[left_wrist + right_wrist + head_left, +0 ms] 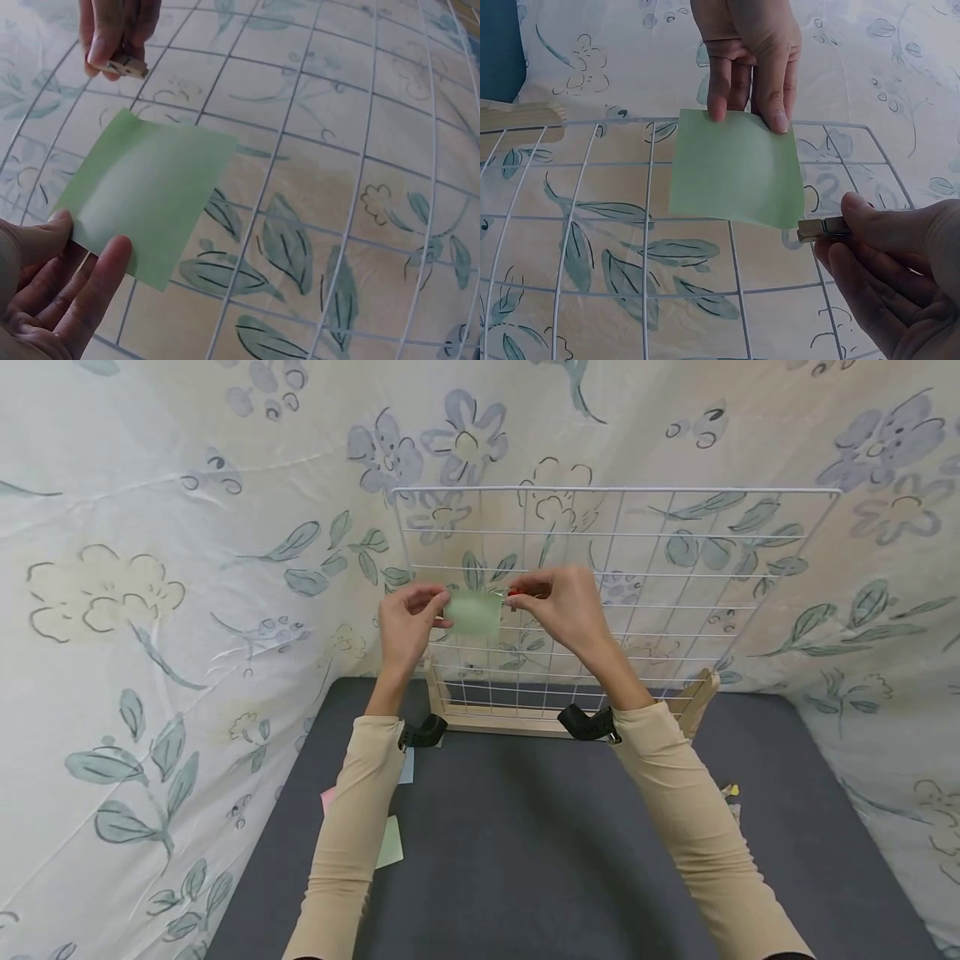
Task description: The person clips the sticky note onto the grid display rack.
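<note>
A square light-green paper note [474, 614] is pinched at one edge by my left hand [405, 622], thumb on one side and fingers on the other. In my right hand [562, 606], thumb and fingers grip a small wooden clothespin [823, 229]. Its tip is close to a corner of the note in the right wrist view; the left wrist view shows a gap between them. A touch of red shows at the right fingertips in the head view. Both hands are in front of the white wire grid [637, 491], which stands upright in a wooden base [510, 725].
On the dark table [510, 843], blue [407, 768], pink [327, 798] and green [391, 845] papers lie at the left, partly hidden by my left sleeve. Small items with a yellow bit [731, 791] show beside my right sleeve. Floral cloth [225, 527] hangs behind the grid.
</note>
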